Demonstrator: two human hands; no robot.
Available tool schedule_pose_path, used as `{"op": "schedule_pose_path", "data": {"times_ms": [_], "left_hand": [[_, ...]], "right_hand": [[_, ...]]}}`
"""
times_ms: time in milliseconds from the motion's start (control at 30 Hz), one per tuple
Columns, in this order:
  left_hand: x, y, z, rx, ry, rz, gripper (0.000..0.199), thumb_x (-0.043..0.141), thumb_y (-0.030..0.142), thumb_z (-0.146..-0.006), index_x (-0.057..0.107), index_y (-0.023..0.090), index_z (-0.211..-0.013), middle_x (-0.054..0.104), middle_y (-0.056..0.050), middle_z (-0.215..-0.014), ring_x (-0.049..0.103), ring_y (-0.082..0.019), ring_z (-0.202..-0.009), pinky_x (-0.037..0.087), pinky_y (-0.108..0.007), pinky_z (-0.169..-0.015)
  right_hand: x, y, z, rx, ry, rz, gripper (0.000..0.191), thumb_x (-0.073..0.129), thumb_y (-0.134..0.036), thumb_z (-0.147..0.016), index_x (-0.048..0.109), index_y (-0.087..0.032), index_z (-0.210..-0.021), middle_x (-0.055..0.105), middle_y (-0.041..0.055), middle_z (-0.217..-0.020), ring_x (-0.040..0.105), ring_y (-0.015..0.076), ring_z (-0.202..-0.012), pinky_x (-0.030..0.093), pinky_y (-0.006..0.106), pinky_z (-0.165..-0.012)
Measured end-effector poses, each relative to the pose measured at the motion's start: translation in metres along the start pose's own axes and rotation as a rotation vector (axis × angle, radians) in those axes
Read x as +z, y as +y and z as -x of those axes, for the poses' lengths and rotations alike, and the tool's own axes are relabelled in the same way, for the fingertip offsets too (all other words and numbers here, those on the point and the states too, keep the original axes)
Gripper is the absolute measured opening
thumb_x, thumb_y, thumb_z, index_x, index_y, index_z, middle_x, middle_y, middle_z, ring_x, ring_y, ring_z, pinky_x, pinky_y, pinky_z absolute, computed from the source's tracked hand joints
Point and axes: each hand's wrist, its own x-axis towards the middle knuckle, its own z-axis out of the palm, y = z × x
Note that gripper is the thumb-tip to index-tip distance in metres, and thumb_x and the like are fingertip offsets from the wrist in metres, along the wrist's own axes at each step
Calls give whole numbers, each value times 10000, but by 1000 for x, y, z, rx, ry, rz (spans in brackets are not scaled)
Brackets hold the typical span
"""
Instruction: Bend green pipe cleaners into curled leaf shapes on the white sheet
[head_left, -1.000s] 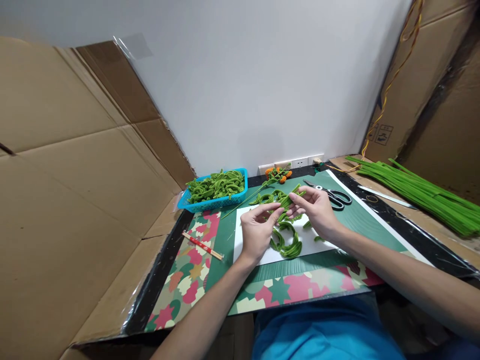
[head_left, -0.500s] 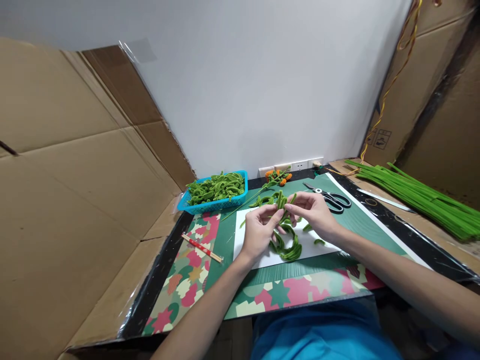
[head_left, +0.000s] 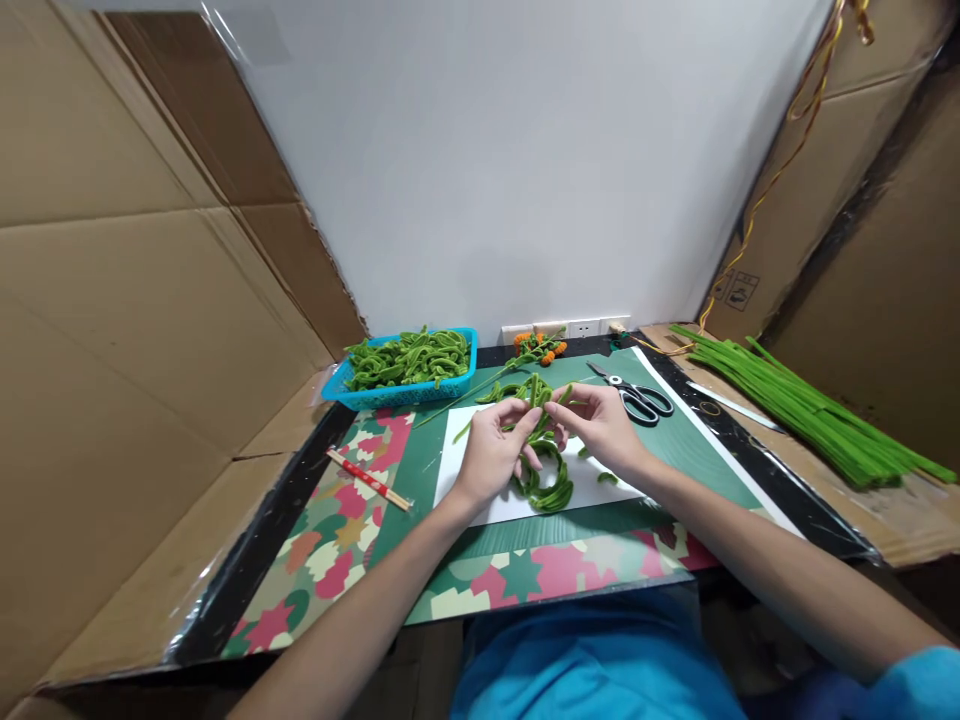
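Observation:
Both hands meet over a white sheet (head_left: 450, 480). My left hand (head_left: 491, 445) pinches a green pipe cleaner (head_left: 534, 388) that stands up between its fingers. Fingertips touching the left ones, my right hand (head_left: 596, 420) is closed on a green pipe cleaner too, one end poking out above. Whether both hold the same piece is hidden by the fingers. Just below the hands, curled pipe cleaners (head_left: 555, 497) lie in a ring on the sheet. A short bent piece (head_left: 607, 478) rests to their right, and more curled pieces (head_left: 501, 392) lie behind the left hand.
A blue basket (head_left: 337, 388) of bent green pieces stands at back left. Beside it lies a stem with orange blooms (head_left: 551, 350). Black-handled scissors (head_left: 641, 405) are right of my hands. Long straight green pipe cleaners (head_left: 810, 410) lie far right; wrapped chopsticks (head_left: 369, 478) lie left.
The whole view has shifted, so the table and hands appear further left. My hands keep their pinch on the green pipe cleaners, with only slight finger movement.

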Motion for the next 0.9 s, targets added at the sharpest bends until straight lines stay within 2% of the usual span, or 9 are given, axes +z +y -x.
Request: {"op": "schedule_pose_path", "data": {"times_ms": [67, 200, 267, 433, 567, 700, 800, 900], "left_hand": [[0, 0, -2, 3, -7, 27, 420, 802, 529, -852, 642, 152, -941, 763, -61, -870, 687, -165, -423, 401, -190, -281], [-1, 2, -5, 14, -6, 55, 422, 804, 504, -853, 633, 155, -1017, 740, -39, -790, 665, -159, -399, 418, -191, -284], [0, 4, -5, 21, -19, 61, 425, 809, 486, -848, 632, 154, -1046, 757, -57, -851, 667, -154, -404, 416, -189, -283], [2, 3, -5, -5, -68, 81, 404, 769, 514, -872, 600, 168, -994, 763, -72, -951, 664, -130, -411, 396, -174, -281], [4, -1, -3, -12, -139, 92, 391, 731, 531, -906, 528, 200, -951, 740, -32, -858, 650, -119, -404, 374, -161, -288], [5, -2, -1, -18, -209, 96, 392, 693, 543, -940, 505, 209, -1022, 719, -6, -826, 628, -97, -398, 355, -146, -302], [5, -1, 0, -20, -211, 87, 389, 682, 541, -950, 485, 214, -1028, 718, -9, -859, 620, -88, -398, 342, -143, -305], [5, 0, 1, -28, -218, 60, 378, 658, 541, -966, 466, 223, -1034, 693, 14, -807, 582, -77, -375, 325, -144, -307]], "right_hand": [[0, 0, -1, -6, 42, -18, 423, 833, -590, -800, 720, -192, -887, 688, -4, -696, 640, 139, -526, 586, 278, -517], [-1, 4, -4, -9, 88, -66, 448, 858, -578, -773, 736, -202, -983, 731, 29, -819, 703, 180, -641, 626, 296, -529], [-1, 6, -5, -5, 116, -52, 463, 854, -585, -772, 742, -205, -1012, 751, 45, -891, 714, 186, -675, 626, 291, -523], [0, 10, -4, 25, 156, -33, 500, 836, -578, -798, 732, -203, -1111, 778, 73, -1052, 675, 145, -579, 591, 275, -461], [2, 10, -2, 42, 141, 19, 501, 808, -580, -830, 706, -224, -1169, 781, 56, -980, 607, 113, -467, 512, 254, -399], [2, 10, 0, 1, 129, 4, 489, 783, -577, -857, 690, -235, -1194, 778, 54, -1003, 615, 117, -479, 482, 250, -389], [2, 11, 0, -23, 150, 19, 443, 774, -553, -869, 713, -221, -1156, 771, 60, -1013, 615, 114, -488, 464, 248, -393], [1, 11, 0, -26, 155, 101, 382, 765, -512, -878, 762, -196, -1092, 759, 52, -917, 595, 110, -496, 456, 240, -413]]}}
